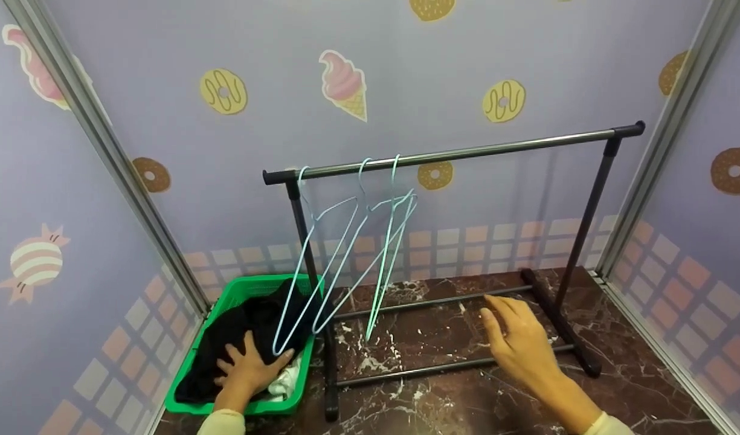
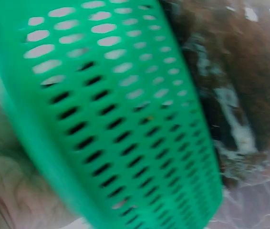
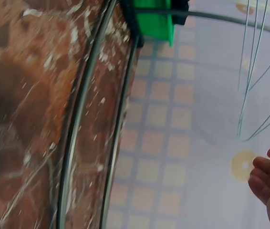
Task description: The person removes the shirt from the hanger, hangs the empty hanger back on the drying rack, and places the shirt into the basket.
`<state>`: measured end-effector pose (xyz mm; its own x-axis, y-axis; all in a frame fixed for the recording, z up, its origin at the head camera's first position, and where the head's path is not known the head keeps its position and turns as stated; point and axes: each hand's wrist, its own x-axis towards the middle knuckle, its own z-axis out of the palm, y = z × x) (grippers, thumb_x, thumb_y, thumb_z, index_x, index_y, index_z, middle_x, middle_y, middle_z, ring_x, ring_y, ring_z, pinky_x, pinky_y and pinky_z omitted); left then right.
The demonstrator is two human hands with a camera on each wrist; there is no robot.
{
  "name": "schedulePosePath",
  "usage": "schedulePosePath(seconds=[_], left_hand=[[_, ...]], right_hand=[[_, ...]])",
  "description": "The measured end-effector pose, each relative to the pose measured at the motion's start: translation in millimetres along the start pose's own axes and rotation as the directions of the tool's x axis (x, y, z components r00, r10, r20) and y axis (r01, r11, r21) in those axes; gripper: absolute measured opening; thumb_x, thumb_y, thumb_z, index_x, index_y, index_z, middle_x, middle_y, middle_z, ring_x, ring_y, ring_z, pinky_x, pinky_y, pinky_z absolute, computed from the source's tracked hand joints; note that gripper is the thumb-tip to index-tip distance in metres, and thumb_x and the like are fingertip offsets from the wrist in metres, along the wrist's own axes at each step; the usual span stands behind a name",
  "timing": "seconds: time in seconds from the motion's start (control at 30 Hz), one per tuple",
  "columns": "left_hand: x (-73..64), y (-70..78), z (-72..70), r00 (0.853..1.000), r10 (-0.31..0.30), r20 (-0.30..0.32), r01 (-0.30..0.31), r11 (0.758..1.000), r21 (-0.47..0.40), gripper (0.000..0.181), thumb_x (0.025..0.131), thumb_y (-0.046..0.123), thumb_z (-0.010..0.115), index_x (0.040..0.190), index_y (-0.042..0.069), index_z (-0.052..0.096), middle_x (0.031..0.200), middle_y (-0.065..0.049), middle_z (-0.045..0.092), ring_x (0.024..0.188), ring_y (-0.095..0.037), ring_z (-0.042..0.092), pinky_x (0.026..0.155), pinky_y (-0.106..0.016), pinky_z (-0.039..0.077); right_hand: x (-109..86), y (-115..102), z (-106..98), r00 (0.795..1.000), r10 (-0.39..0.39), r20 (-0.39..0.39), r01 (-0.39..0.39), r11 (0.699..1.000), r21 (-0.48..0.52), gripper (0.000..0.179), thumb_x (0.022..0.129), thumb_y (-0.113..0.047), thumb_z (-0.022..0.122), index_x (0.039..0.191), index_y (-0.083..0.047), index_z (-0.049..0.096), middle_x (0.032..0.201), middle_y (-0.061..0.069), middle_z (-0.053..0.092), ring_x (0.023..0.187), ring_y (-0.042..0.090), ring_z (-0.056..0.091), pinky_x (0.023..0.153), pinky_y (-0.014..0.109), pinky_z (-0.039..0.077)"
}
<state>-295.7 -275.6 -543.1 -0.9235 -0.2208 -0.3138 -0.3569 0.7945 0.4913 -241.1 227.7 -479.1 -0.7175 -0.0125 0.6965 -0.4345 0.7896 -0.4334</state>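
My left hand reaches into a green plastic basket, its fingers spread over black cloth. White cloth shows beside the thumb, at the basket's right side. In the left wrist view the basket's slotted wall covers most of the picture and hides the fingers. My right hand hovers over the right part of the rack's base with fingers loosely bent and nothing in them. Three light-blue wire hangers hang from the left half of the rack's top rail, the leftmost reaching down over the basket.
The rack's dark left post stands right beside the basket. Two low bars join its feet above a brown marbled surface. Printed wall panels enclose the back and sides, with metal posts at the corners.
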Motion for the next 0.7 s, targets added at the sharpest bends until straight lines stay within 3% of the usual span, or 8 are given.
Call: schedulePosePath(seconds=[0.1,0.17,0.37,0.57,0.7], left_hand=[[-15.2,6.9,-1.6,0.997,0.049,-0.062,-0.049,0.999,0.008,0.141,0.084,0.088,0.063,0.17,0.004,-0.01,0.163,-0.046,-0.03,0.147,-0.072,-0.03,0.117,-0.084,-0.018],[-25.5,11.7,-2.5,0.987,0.104,-0.12,-0.101,0.994,0.036,0.138,0.086,0.088,0.061,0.171,0.005,-0.008,0.165,-0.041,-0.033,0.149,-0.067,-0.034,0.115,-0.082,-0.024],[-49.9,28.8,-7.8,0.925,0.27,-0.267,-0.253,0.963,0.099,0.112,0.096,0.081,0.053,0.174,0.015,0.005,0.177,-0.023,-0.023,0.16,-0.053,-0.029,0.12,-0.078,-0.023],[-63.7,49.7,-10.7,0.888,0.368,-0.274,-0.345,0.929,0.131,0.103,0.098,0.078,0.054,0.173,0.02,0.014,0.18,-0.019,-0.012,0.164,-0.05,-0.02,0.125,-0.075,-0.02],[-69.1,59.5,-8.9,0.885,0.393,-0.249,-0.368,0.919,0.141,0.099,0.098,0.076,0.056,0.173,0.022,0.019,0.181,-0.019,-0.009,0.164,-0.054,-0.018,0.124,-0.078,-0.017]], right_hand=[[-4.0,15.2,-9.3,0.998,0.026,0.049,-0.023,0.998,-0.052,0.043,0.102,-0.021,0.069,0.138,0.003,0.068,0.142,0.026,0.067,0.135,0.047,0.059,0.115,0.066,0.044],[-5.7,23.7,-16.4,0.994,0.048,0.101,-0.038,0.995,-0.097,0.052,0.103,-0.026,0.069,0.146,0.002,0.062,0.155,0.027,0.057,0.145,0.05,0.05,0.12,0.069,0.036],[-1.2,40.2,-38.3,0.939,0.187,0.288,-0.13,0.97,-0.205,0.087,0.104,-0.053,0.063,0.169,-0.008,0.028,0.175,0.027,0.023,0.163,0.052,0.018,0.13,0.07,0.014],[7.0,50.4,-53.3,0.857,0.307,0.414,-0.254,0.951,-0.179,0.101,0.102,-0.064,0.058,0.174,-0.017,0.005,0.179,0.025,-0.002,0.165,0.053,-0.005,0.128,0.077,-0.002],[9.4,54.8,-56.1,0.843,0.33,0.426,-0.273,0.943,-0.191,0.101,0.101,-0.067,0.057,0.174,-0.02,0.004,0.179,0.025,-0.007,0.165,0.054,-0.01,0.125,0.08,-0.007]])
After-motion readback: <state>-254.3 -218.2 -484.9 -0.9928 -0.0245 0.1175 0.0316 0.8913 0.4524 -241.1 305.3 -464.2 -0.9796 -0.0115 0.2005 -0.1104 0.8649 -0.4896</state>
